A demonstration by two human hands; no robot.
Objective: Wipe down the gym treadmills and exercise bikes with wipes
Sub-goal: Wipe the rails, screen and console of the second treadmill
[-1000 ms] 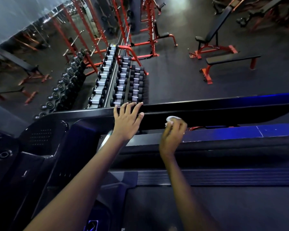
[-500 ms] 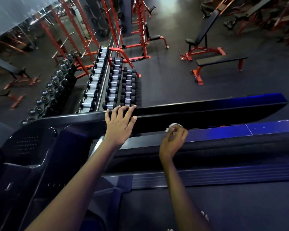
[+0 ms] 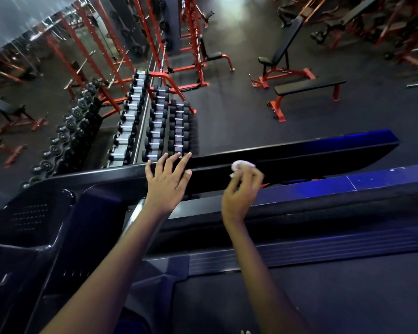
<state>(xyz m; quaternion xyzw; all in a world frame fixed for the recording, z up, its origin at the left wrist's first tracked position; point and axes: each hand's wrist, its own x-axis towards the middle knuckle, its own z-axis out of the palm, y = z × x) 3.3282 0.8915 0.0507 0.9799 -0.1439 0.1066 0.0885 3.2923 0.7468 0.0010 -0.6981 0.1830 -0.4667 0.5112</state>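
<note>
Gripping the balled white wipe (image 3: 242,165) in my right hand (image 3: 240,189), now lifted slightly off the treadmill's side rail (image 3: 299,162) it was rubbing a second ago, I brace my spread left hand (image 3: 168,179) beside it, likely repositioning for another pass.
</note>
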